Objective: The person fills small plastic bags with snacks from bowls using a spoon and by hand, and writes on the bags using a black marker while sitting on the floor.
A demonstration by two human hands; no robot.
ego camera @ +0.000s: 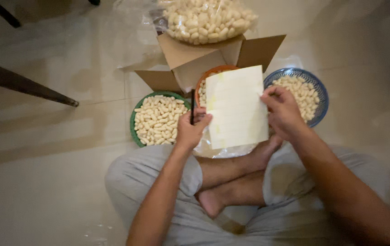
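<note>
Crossed legs [231, 191] fill the floor below me. The left hand [191, 130] pinches the sheet [236, 107] at its lower left edge and the right hand [282, 111] grips its right edge, holding it over the bowls [158, 119] of pale pods. I'd judge the sheet is being lined up; what follows needs a steady two-handed hold.

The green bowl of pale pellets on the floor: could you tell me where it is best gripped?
Probably the green bowl's bare left rim, approached from the left: the left hand crowds its right side, and the cardboard box stands behind.
</note>
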